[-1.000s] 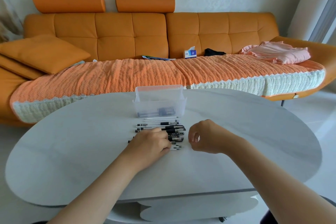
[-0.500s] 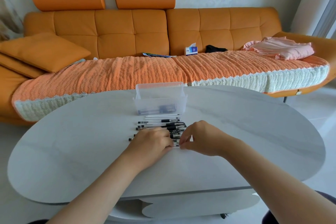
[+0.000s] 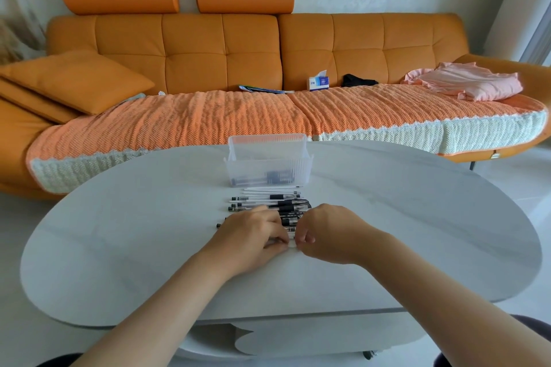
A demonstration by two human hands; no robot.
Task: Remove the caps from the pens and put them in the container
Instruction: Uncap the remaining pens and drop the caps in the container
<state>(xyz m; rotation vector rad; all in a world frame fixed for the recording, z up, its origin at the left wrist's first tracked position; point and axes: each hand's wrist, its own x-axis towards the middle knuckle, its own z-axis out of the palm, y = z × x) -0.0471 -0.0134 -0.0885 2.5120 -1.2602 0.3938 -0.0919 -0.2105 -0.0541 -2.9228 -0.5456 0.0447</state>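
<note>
A row of black-and-white pens lies side by side on the pale oval table, just in front of a clear plastic container with a few dark pieces inside. My left hand rests on the nearest pens with its fingers curled around one. My right hand meets it from the right, its fingertips pinched on the end of that same pen. The pen between both hands is mostly hidden. Two thin white refills lie closest to the container.
An orange sofa with a knitted cover runs behind the table. On it lie a cushion, a tissue box, a dark item and pink cloth. A lower white shelf shows under the table's near edge.
My right hand has moved left from apart to touch my left hand and pinch the pen's end. My left hand stays on the nearest pens.
</note>
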